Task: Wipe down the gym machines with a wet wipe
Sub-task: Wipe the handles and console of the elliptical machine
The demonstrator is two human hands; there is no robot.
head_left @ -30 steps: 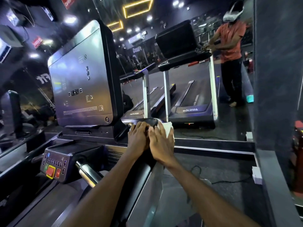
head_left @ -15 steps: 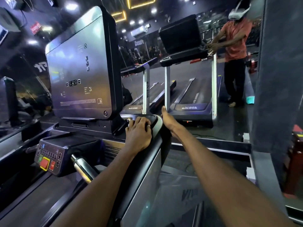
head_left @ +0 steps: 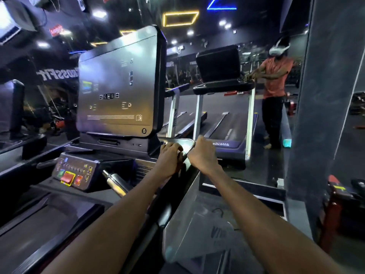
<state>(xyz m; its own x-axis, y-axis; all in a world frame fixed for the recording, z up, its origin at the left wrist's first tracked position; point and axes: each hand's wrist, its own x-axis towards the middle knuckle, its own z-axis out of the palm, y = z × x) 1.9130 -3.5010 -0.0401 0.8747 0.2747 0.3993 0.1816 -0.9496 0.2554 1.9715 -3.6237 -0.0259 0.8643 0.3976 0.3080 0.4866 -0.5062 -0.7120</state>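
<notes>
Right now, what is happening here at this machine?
A person is cleaning a treadmill in a gym. Both hands are at the front end of the treadmill's side rail, just below the big console screen. The left hand rests on top of the rail, and the right hand wraps over its outer edge. The wipe itself cannot be seen in this picture. In the background, another person stands at a second treadmill.

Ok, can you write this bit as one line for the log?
left hand: resting on treadmill rail | right hand: gripping rail's outer edge | wipe: not visible
</notes>
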